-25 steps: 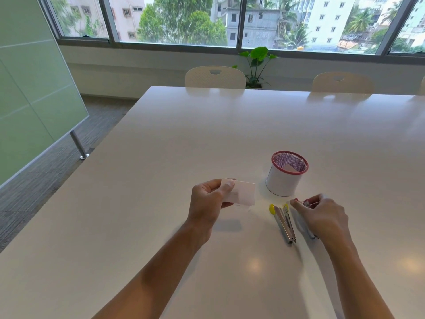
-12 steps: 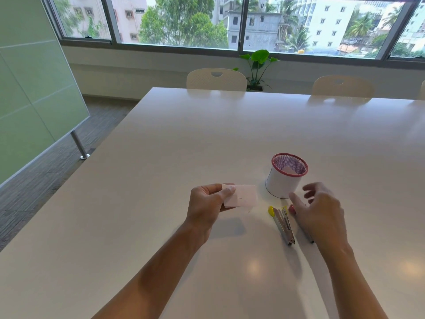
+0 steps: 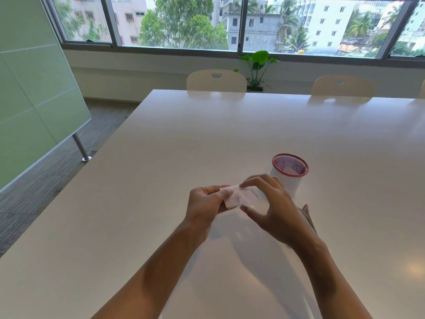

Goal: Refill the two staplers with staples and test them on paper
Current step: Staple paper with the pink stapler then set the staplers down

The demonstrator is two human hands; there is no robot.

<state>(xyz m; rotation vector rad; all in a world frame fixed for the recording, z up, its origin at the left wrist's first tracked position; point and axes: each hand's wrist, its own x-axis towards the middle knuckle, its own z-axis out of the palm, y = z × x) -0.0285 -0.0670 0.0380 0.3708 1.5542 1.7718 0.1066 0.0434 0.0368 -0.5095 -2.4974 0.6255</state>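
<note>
Left hand: the left hand (image 3: 203, 207) pinches the small folded paper (image 3: 239, 198) at its nine o'clock end, thumb on top and fingers curled beneath, holding it just above the table (image 3: 138, 192).
Right hand: the right hand (image 3: 274, 211) reaches in from three o'clock, its fingers spread and loosely bent around the paper's other end; motion blur hides whether it actually touches or grips the slip, so I cannot tell.
Paper: light, thin and floppy by the look of it, likely to sag or crease if held by one corner; taking both short ends keeps it flat enough to feed into a stapler mouth.
Staplers: only one red-tipped stapler (image 3: 308, 217) peeks out at four o'clock of the right hand, lying flat on the table; the rest is hidden behind the wrist, and I cannot make out a second one. It looks rigid and narrow with a smooth metal body, so best taken across its sides near the middle.
Cup: a white mesh cup (image 3: 290, 172) with a red rim stands at one o'clock of the hands, near the right fingers, with a pale slip inside.
Room to move: bare table surface runs from nine through twelve o'clock; the cup and stapler crowd the three o'clock side, so a sweeping right wrist could knock either.
Edges: the table's left edge lies well away at nine o'clock.
</note>
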